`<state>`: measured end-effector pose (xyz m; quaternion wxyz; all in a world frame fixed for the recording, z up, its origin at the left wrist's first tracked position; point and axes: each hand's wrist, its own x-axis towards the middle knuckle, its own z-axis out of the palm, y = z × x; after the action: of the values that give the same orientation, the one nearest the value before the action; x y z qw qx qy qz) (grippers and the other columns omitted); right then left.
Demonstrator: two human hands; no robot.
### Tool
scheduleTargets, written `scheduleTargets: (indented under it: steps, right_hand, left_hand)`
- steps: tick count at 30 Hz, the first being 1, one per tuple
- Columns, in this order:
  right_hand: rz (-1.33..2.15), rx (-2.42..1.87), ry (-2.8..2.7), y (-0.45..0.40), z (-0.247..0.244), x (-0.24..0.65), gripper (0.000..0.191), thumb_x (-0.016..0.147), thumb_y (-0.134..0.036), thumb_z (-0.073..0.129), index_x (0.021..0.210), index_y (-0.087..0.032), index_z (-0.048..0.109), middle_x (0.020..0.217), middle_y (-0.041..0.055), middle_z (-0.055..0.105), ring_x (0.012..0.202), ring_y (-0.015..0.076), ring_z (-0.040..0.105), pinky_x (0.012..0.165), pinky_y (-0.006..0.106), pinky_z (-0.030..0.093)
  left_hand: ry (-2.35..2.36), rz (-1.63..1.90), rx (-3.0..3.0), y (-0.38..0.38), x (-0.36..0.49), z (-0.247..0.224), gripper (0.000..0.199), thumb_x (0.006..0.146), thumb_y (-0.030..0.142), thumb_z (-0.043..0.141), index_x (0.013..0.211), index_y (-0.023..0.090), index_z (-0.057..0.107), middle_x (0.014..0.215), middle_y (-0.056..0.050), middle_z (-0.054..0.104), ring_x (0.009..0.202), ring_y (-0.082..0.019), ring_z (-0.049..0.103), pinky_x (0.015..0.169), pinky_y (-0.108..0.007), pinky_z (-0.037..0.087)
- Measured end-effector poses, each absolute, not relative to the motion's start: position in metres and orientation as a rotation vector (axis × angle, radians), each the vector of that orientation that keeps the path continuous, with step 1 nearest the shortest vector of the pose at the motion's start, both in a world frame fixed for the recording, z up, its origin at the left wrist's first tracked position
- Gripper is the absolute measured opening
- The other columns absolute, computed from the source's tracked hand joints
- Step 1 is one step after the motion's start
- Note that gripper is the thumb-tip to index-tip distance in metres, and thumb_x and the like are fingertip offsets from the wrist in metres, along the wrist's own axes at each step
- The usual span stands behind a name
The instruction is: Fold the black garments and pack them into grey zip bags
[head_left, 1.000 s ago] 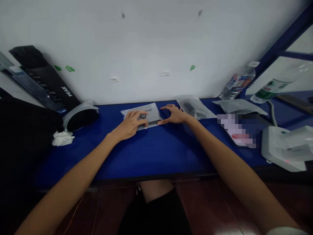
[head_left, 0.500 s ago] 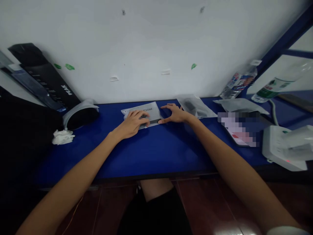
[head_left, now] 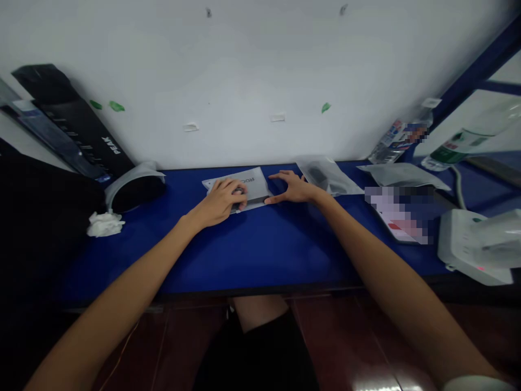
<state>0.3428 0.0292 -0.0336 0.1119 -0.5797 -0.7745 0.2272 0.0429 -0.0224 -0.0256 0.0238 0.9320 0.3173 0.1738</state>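
A flat, pale plastic bag with dark lettering (head_left: pixel 256 187) lies on the blue table against the wall, a dark strip (head_left: pixel 258 201) along its near edge. My left hand (head_left: pixel 218 203) rests over the bag's left part, fingers curled down onto it and around something dark beneath them, which is partly hidden. On the right, my right hand (head_left: pixel 295 187) has its thumb and fingers spread apart. Its thumb tip is at the bag's right corner, near the end of the dark strip, and the palm is bare of any object.
Right of my hands lies another clear bag (head_left: pixel 325 176) with a dark item inside. Farther right are a grey bag (head_left: pixel 407 176), a phone (head_left: pixel 396 220), a white power strip (head_left: pixel 459 244) and bottles (head_left: pixel 451 146). Crumpled tissue (head_left: pixel 106 224) and a black box (head_left: pixel 81 125) stand left.
The view has shifted very slightly. Both hands keep nearly the same pose at the lettered bag, and the bag stays in place.
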Motion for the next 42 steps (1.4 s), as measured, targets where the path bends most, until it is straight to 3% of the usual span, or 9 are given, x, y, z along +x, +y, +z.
scheduleTargets:
  steps: [7,20,27,32,35,37,38,40,42]
  right_hand:
    - [0.661,-1.697,-2.286,0.028,-0.033,0.343,0.108,0.07,-0.079,0.087,0.162,-0.034,0.052,0.178,0.0152,0.033,0.165,0.0463,0.028,0.135,0.071,0.005]
    - [0.69,-1.707,-2.294,0.024,-0.027,0.343,0.113,0.068,-0.082,0.086,0.164,-0.034,0.051,0.18,0.0144,0.03,0.167,0.0459,0.024,0.136,0.071,0.003]
    - [0.718,-1.729,-2.282,0.022,-0.022,0.343,0.113,0.067,-0.081,0.088,0.164,-0.036,0.05,0.18,0.0112,0.029,0.165,0.0471,0.026,0.137,0.069,0.004]
    - [0.744,-1.721,-2.252,0.021,-0.023,0.347,0.113,0.065,-0.082,0.088,0.162,-0.038,0.053,0.18,0.0082,0.032,0.163,0.048,0.031,0.137,0.067,0.006]
    - [0.753,-1.699,-2.244,0.022,-0.024,0.349,0.114,0.062,-0.083,0.089,0.161,-0.037,0.055,0.18,0.0079,0.032,0.163,0.0479,0.031,0.138,0.067,0.009]
    - [0.762,-1.692,-2.251,0.024,-0.025,0.35,0.116,0.062,-0.083,0.089,0.162,-0.036,0.054,0.18,0.0092,0.031,0.164,0.0484,0.029,0.137,0.068,0.011]
    - [0.768,-1.689,-2.258,0.024,-0.025,0.35,0.117,0.062,-0.083,0.089,0.163,-0.036,0.053,0.181,0.0097,0.031,0.164,0.0488,0.029,0.137,0.069,0.013]
    - [0.775,-1.687,-2.269,0.026,-0.026,0.351,0.119,0.062,-0.085,0.088,0.165,-0.036,0.051,0.181,0.0094,0.03,0.164,0.0497,0.029,0.136,0.07,0.017]
    - [0.768,-1.692,-2.274,0.027,-0.027,0.351,0.12,0.062,-0.087,0.087,0.165,-0.036,0.051,0.181,0.0084,0.03,0.163,0.0506,0.03,0.136,0.07,0.02]
  left_hand:
    - [0.934,0.634,2.813,-0.025,0.042,-0.017,0.045,0.105,0.008,0.037,0.069,0.02,0.063,0.125,-0.01,0.07,0.123,-0.031,0.058,0.11,-0.057,0.044]
    - [0.788,0.63,2.789,-0.02,0.034,-0.02,0.034,0.083,-0.001,0.044,0.058,0.018,0.057,0.114,-0.007,0.066,0.113,-0.024,0.061,0.113,-0.054,0.045]
    - [0.948,0.582,2.767,-0.015,0.025,-0.018,0.051,0.102,0.013,0.043,0.055,0.017,0.062,0.118,-0.01,0.065,0.112,-0.028,0.051,0.108,-0.059,0.042]
    - [1.004,0.605,2.714,-0.011,0.013,-0.019,0.059,0.11,0.026,0.041,0.054,0.016,0.058,0.119,-0.011,0.064,0.114,-0.029,0.051,0.113,-0.063,0.038]
    - [1.077,0.758,2.644,-0.013,0.008,-0.014,0.042,0.106,0.026,0.05,0.069,0.018,0.069,0.122,-0.009,0.062,0.121,-0.028,0.052,0.121,-0.061,0.036]
    - [1.147,0.736,2.593,-0.016,0.006,-0.01,0.018,0.1,0.027,0.061,0.097,0.023,0.078,0.13,-0.008,0.06,0.128,-0.03,0.053,0.124,-0.064,0.034]
    - [1.181,0.686,2.567,-0.018,0.006,-0.009,0.022,0.096,0.027,0.066,0.114,0.026,0.078,0.136,-0.008,0.058,0.133,-0.032,0.053,0.125,-0.068,0.032]
    - [1.222,0.558,2.519,-0.021,0.007,-0.01,0.054,0.09,0.028,0.073,0.144,0.034,0.066,0.152,-0.009,0.052,0.143,-0.039,0.048,0.125,-0.077,0.027]
    - [1.205,0.443,2.483,-0.022,0.008,-0.014,0.077,0.088,0.028,0.075,0.159,0.04,0.05,0.168,-0.01,0.04,0.154,-0.045,0.038,0.126,-0.083,0.02]
